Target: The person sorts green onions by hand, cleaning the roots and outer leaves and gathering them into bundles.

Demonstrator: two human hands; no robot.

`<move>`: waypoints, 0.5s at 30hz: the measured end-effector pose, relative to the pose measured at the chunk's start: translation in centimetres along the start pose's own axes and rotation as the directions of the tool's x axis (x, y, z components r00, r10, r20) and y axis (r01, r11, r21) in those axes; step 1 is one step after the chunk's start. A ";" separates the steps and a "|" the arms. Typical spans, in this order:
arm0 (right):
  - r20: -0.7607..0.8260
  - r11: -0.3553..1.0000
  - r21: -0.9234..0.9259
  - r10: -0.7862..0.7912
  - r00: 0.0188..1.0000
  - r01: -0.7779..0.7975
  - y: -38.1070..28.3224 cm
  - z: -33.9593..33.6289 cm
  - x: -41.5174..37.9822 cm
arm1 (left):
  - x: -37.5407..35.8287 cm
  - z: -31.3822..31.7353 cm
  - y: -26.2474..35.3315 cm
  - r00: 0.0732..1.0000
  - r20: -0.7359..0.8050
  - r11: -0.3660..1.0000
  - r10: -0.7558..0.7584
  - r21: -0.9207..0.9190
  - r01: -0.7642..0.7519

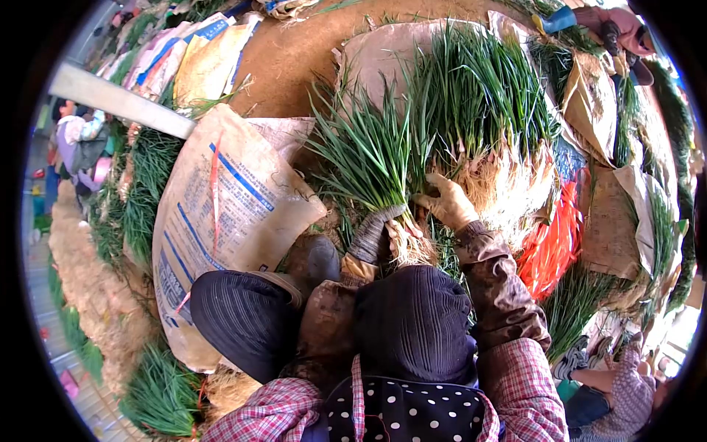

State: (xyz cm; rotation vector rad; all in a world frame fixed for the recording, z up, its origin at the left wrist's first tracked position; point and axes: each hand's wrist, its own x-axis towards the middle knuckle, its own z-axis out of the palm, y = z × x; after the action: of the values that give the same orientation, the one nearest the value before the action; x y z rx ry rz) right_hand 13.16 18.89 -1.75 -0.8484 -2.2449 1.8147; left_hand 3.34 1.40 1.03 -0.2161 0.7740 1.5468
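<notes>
My left hand (373, 234), in a dark grey glove, is closed around the base of a bunch of scallions (368, 158). Their green leaves fan upward, and their pale roots (409, 247) hang below the grip. My right hand (449, 204), in a dirty cream glove, is just right of the bunch with its fingers curved and apart. Nothing shows in its grasp. A larger pile of scallions (486, 88) lies beyond it on sacking, with tangled straw-coloured roots (508, 180) toward me.
Red plastic ties (551, 243) lie right of the root pile. A printed sack (221, 221) spreads at left, with a pale pole (121, 99) above it. Co-workers sit at upper right (611, 33), left (77, 140) and lower right (618, 390). More scallions (162, 394) lie at lower left.
</notes>
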 end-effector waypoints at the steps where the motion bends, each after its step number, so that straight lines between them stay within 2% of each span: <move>1: -0.027 0.998 0.008 -0.063 0.998 0.064 1.1 0.1 0.4 | -0.1 -0.6 0.0 1.000 -0.006 1.000 -0.026 -0.002 0.026; 3: 0.001 0.928 -0.353 -0.127 0.992 0.120 -3.6 -0.5 -0.8 | -0.2 -0.6 0.0 0.998 -0.006 0.998 -0.058 -0.021 0.058; 6: -0.057 0.842 -0.516 -0.216 0.975 0.157 -4.7 0.3 -1.2 | -0.2 0.6 0.0 0.996 0.004 0.996 -0.085 -0.018 0.085; 7: -0.077 0.837 -0.510 -0.273 0.959 0.198 -3.4 0.8 -1.0 | -0.1 0.6 0.1 0.995 -0.005 0.995 -0.102 0.017 0.102; 10: -0.196 0.898 -0.423 -0.218 0.956 0.118 -1.3 2.2 -0.3 | 2.0 -3.2 -1.2 0.994 0.027 0.988 -0.109 0.109 0.105; 11: -0.211 0.923 -0.386 -0.103 0.972 0.014 -0.8 2.4 -0.1 | 2.2 -3.9 -1.3 0.995 0.021 0.982 -0.098 0.164 0.093; 12: -0.257 0.977 -0.190 0.047 0.965 -0.098 0.7 2.5 0.5 | 2.7 -4.8 -1.7 0.996 0.014 0.972 -0.088 0.219 0.083; 13: -0.271 0.979 0.019 0.201 0.941 -0.204 2.8 2.8 1.1 | 4.6 -7.2 -2.6 0.997 0.035 0.979 -0.067 0.195 0.059; 15: -0.363 0.939 0.003 0.321 0.875 -0.343 2.5 2.3 0.5 | 0.8 -1.8 0.0 0.992 0.116 0.998 -0.054 0.051 0.049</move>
State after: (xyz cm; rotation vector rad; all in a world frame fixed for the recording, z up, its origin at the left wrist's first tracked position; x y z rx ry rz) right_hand 12.59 17.45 -4.81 -1.5231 -2.0202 1.5472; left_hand 2.63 0.96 -0.78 -0.1083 0.7071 1.4769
